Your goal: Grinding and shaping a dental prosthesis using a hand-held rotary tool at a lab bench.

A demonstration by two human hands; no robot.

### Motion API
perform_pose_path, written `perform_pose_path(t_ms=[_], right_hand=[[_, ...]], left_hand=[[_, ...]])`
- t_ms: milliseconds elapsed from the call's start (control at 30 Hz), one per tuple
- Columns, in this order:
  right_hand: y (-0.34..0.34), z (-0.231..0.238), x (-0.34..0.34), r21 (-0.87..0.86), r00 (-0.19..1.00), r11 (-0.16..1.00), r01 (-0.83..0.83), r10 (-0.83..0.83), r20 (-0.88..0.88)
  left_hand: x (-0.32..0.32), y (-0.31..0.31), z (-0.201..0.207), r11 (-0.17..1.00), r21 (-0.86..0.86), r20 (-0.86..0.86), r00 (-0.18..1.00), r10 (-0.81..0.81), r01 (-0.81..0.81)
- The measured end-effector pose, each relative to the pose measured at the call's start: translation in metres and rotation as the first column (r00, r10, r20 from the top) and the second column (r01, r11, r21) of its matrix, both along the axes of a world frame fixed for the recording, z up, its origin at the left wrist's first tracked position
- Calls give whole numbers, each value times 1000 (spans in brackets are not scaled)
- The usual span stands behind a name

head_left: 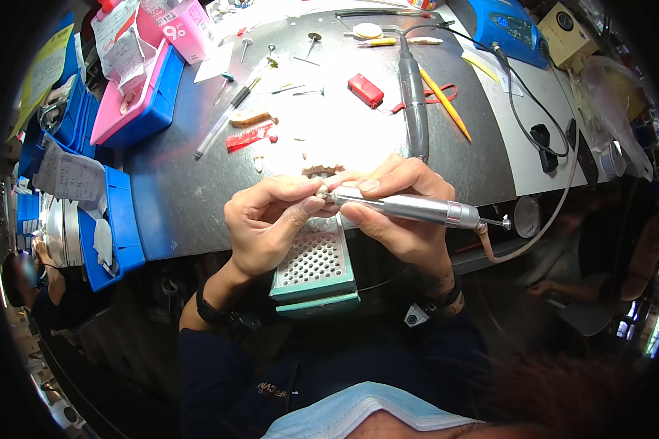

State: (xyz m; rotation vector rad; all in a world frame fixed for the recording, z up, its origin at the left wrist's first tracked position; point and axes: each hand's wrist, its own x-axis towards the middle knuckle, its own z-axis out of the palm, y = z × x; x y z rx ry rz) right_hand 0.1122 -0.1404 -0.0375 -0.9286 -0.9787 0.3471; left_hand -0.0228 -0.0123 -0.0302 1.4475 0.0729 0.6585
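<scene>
Pinched between the fingertips of my left hand [260, 223] is a small pale tooth-like piece, probably a dental crown [322, 190]. My right hand [411, 240] is closed around a silver rotary handpiece [425, 208], whose tip points left and meets the crown or lies right beside it. Fingers hide most of the crown and the exact contact. Just beyond both hands, a row of tooth shapes [322, 167] on a dental model lies on the bench. A loose tooth-shaped piece [258, 164] lies left of it. Below my hands is a perforated pale-green box [315, 260].
The handpiece's hose [545, 230] curves up the right side. A dark handpiece [413, 102], an orange pencil [447, 106] and a red case [365, 91] lie on the metal bench [183, 197]. Blue bins [121, 227] line the left; a blue control unit [509, 33] stands far right.
</scene>
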Motion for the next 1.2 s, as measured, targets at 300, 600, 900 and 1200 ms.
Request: perform_pose_path(t_ms=[300,600,900,1200], right_hand=[[0,0,-1,59,997,997,-52,55,-50],[1,-1,-2,43,994,996,-73,76,-74],[2,-2,-1,44,997,997,-61,63,-51],[1,0,-2,54,998,997,-53,55,-39]], left_hand=[[0,-1,-1,999,-44,12,1000,8,-8],[-1,1,0,999,42,-11,1000,19,-18],[-2,1,-3,999,16,-24,999,38,-38],[-1,-1,-2,999,-35,-20,999,38,-39]])
